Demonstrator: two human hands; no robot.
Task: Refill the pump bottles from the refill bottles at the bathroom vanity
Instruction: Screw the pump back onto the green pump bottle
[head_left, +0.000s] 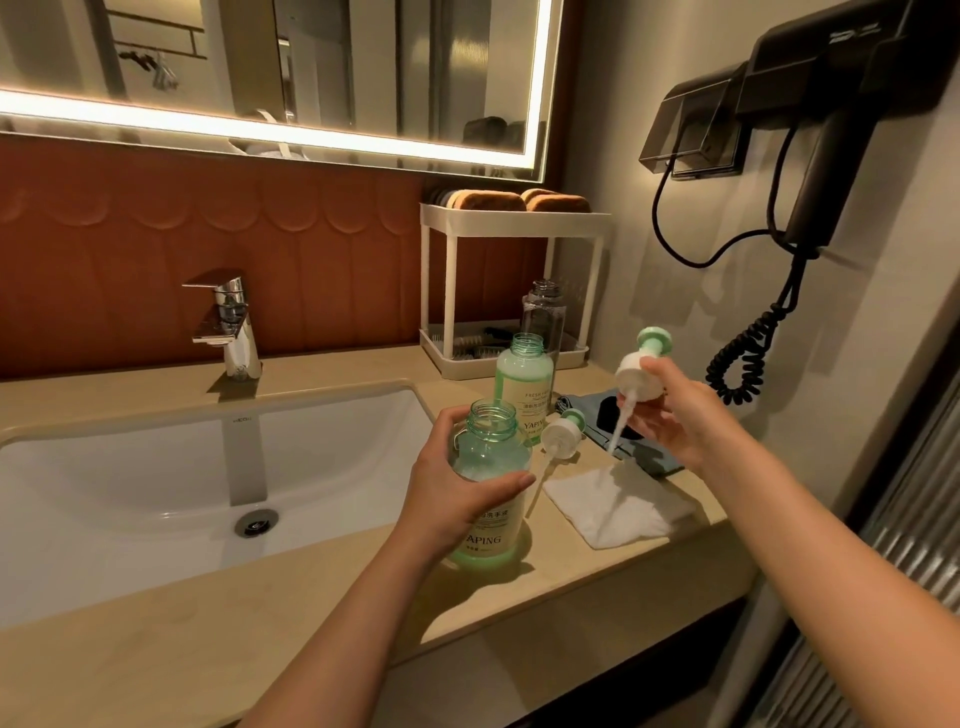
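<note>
1. Green-tinted translucent plastic bottle (493, 447), neck uncapped, stands on the beige stone countertop (311, 587) just right of the white sink basin (156, 467); my left hand (457, 488) is wrapped round its shoulder.
2. My right hand (670, 415) pinches a white-and-green pump head (636, 376) farther right of the basin, its dip tube hanging over a white folded cloth (618, 506) near the counter's front edge.
3. Behind my bottle, right of the basin's back corner, a second uncapped green bottle (524, 384) stands; a second pump head (563, 434) lies beside it.

near green bottle (491, 538): label "YAPING" | rear green bottle (524, 382): "FRESH", "YAPIN" (cut off) | smaller print unreadable
</note>
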